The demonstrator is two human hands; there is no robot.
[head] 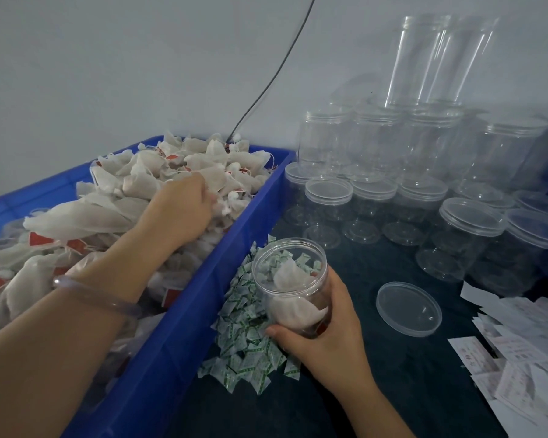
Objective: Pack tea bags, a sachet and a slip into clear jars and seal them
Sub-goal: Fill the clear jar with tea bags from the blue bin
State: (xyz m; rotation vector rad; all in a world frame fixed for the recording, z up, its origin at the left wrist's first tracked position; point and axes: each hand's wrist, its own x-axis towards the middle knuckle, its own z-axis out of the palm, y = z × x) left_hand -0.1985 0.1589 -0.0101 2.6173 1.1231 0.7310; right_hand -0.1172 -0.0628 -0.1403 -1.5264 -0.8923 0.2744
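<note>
The blue crate [203, 298] of tea bags [133, 181] sits at our left so our left hand [184, 203] can dig in; fingertips buried, can't tell if one's pinched. Just rt of the crate, our right hand [323, 336] wraps the open jar [295, 279], leaning crate-ward for short drops, few bags inside. Its lid [408, 309] lies further rt, and the sachets [247, 330] lie against the crate wall.

Plain pale wall [108, 58] with dark cable [274, 77], dark tabletop [393, 390]

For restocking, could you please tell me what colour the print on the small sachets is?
Green on white sachets, in the head view.
</note>
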